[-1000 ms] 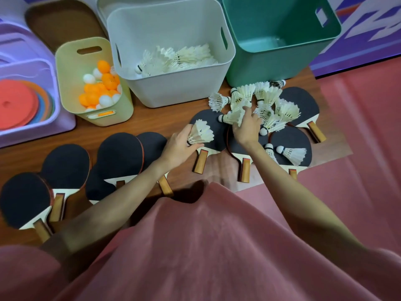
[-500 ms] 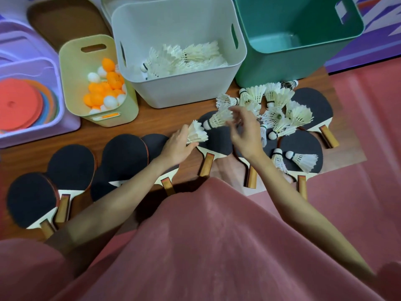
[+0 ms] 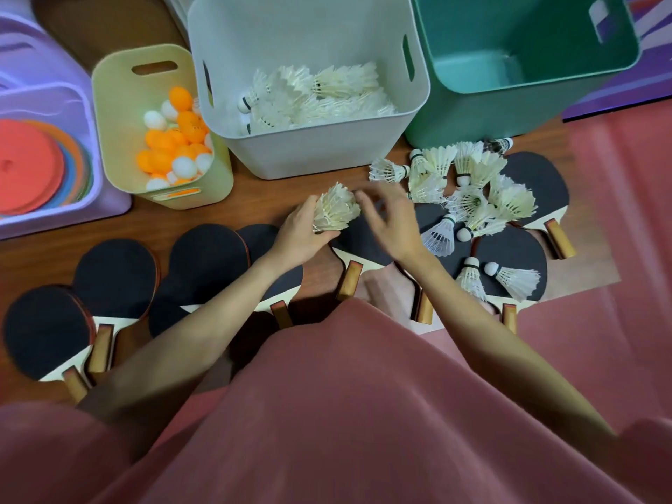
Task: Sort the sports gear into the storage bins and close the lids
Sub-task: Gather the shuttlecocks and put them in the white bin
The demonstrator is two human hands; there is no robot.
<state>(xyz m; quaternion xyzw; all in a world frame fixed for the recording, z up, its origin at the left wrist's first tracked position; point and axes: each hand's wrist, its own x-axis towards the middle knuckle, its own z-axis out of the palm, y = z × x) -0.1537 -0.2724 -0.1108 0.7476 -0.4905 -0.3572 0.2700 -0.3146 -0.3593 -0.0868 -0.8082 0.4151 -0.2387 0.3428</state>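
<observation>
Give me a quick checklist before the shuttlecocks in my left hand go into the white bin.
1. Left hand grips the bunch of shuttlecocks: ok.
2. Right hand free, fingers spread beside the bunch: ok.
3. White bin open, with room above the shuttlecocks inside: ok.
4. Loose shuttlecocks all gathered: not ok, many lie on the paddles.
5. Teal bin ready for paddles: ok, looks empty.
6. Lids at hand: cannot tell.

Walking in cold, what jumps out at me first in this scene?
Probably the left hand gripping a bunch of white shuttlecocks at the centre, with the right hand open beside it. Behind stands a white bin holding more shuttlecocks, and black paddles are spread across the wooden floor in front.
</observation>
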